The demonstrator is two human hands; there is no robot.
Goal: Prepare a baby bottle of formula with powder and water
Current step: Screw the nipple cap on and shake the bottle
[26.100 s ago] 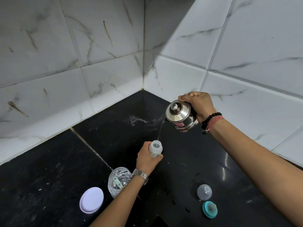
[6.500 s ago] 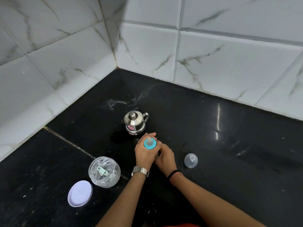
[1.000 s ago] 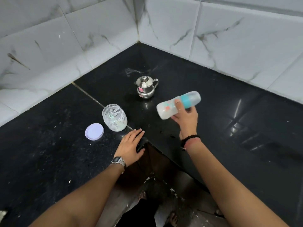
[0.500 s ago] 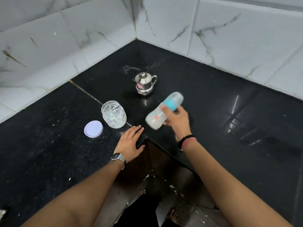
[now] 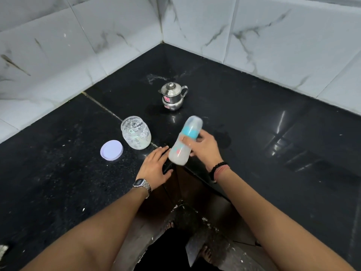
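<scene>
My right hand grips the baby bottle around its middle, above the inner corner of the black counter. The bottle is capped, with a teal collar and clear cover, holds milky white liquid, and is motion-blurred, leaning with its cap up and away from me. My left hand rests flat on the counter edge, fingers spread, just left of the bottle's base. A glass powder jar stands open with a pale green scoop inside. Its lilac lid lies beside it. A small steel kettle stands further back.
The black stone counter wraps an inner corner, backed by white marble-look wall tiles. White powder specks dust the left counter and a pale smear lies behind the kettle. Below the counter edge I see the floor and bare feet.
Over the last second the bottle has swung in my right hand from nearly level to steeply tilted and moved nearer my left hand. The left hand stays flat on the counter.
</scene>
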